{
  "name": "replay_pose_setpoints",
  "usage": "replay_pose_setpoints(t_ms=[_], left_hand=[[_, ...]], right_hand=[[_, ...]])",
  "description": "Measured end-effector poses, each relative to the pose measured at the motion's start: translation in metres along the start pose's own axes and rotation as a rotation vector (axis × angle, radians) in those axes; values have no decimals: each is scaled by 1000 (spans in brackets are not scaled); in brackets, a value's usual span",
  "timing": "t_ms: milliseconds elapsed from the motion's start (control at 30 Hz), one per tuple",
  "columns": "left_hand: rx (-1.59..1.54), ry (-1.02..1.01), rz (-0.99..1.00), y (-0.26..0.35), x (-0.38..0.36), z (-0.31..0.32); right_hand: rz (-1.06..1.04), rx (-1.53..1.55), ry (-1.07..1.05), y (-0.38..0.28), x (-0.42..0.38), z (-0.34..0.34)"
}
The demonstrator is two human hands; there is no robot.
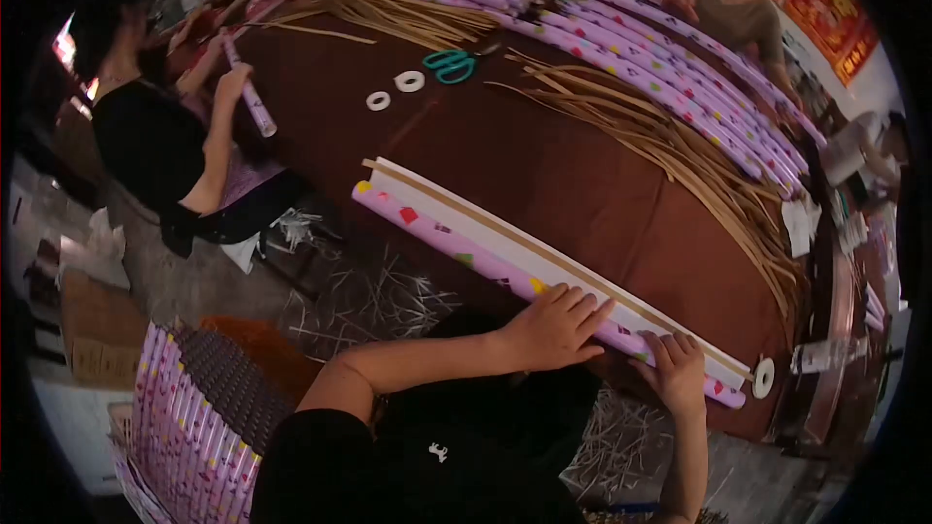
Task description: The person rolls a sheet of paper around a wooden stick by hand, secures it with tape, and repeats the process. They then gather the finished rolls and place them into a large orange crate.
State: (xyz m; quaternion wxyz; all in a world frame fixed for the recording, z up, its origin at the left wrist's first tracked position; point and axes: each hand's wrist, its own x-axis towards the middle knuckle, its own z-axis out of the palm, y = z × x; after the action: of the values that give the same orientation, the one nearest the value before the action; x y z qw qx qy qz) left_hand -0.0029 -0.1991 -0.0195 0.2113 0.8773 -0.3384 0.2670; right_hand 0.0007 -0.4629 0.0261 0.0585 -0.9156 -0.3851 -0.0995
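A pink patterned roll (pixel 466 257) lies slantwise along the near edge of the brown table, with a white sheet edge (pixel 437 196) showing behind it. A thin brown strip (pixel 505 245) runs lengthwise along the white part. My left hand (pixel 558 328) rests on the middle of the roll, palm down, with fingers spread across it. Nearer the right end, my right hand (pixel 672 369) has its fingers wrapped over the roll. A roll of white tape (pixel 764 377) is just past the right end.
Teal scissors (pixel 449 66) and two white tape rolls (pixel 410 81) lie farther back on the table (pixel 320 68). Brown strips (pixel 680 155) and finished pink rolls (pixel 660 78) line the far side. Co-workers sit left and across. Many pink rolls (pixel 194 427) stand at lower left.
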Motion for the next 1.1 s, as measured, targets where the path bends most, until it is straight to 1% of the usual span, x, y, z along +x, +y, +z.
replay_pose_setpoints(t_ms=[33,67,133,200,233,300,333,367,433,467,533,567,633,667,700,767,833,900,933,967,1000,1033,1100], left_hand=[[-15,-41,22,-4,-2,-1],[9,-35,2,-8,-3,1],[95,-61,136,-14,-4,3],[91,-62,132,-15,-3,2],[70,-50,132,-15,-4,3],[54,-40,130,-15,-3,4],[59,-55,126,-15,-3,4],[61,-72,123,-13,-4,3],[87,-55,127,-12,-5,3],[109,-34,131,-12,-4,2],[104,-16,127,-12,-6,6],[92,-4,124,-11,-7,7],[88,-27,124,-11,-9,7],[79,-54,127,-12,-9,7],[88,-46,126,-12,-8,6],[46,-5,122,-13,-8,6],[65,-23,107,-13,-8,4],[105,-13,120,-11,-6,-1],[107,-6,118,-10,-6,-2],[137,-28,115,-9,-6,-3],[167,-51,112,-7,-6,-2],[168,-46,108,-6,-6,-1],[255,-5,139,-5,-4,0]], right_hand=[[-35,-27,12,0,2,-1],[-57,-56,23,1,2,-1],[-102,-90,71,5,1,6],[-5,-61,-49,2,2,-3],[-12,-61,-43,-3,8,-12],[115,-38,144,-14,25,-27],[248,29,202,-9,24,-15],[247,33,204,0,24,-6],[429,305,76,15,29,2],[424,304,80,20,35,-1],[453,390,-145,28,51,-10],[445,387,-142,37,50,-3],[460,757,-234,56,48,16],[366,576,-395,41,67,-12],[357,569,-391,38,70,-19],[344,723,-391,35,73,-25],[316,744,-364,31,70,-27],[495,798,-446,25,66,-32],[409,819,-372,26,62,-25],[406,812,-375,28,59,-24],[395,739,-356,26,57,-25],[382,666,-337,24,58,-27],[413,671,-347,26,54,-23]])
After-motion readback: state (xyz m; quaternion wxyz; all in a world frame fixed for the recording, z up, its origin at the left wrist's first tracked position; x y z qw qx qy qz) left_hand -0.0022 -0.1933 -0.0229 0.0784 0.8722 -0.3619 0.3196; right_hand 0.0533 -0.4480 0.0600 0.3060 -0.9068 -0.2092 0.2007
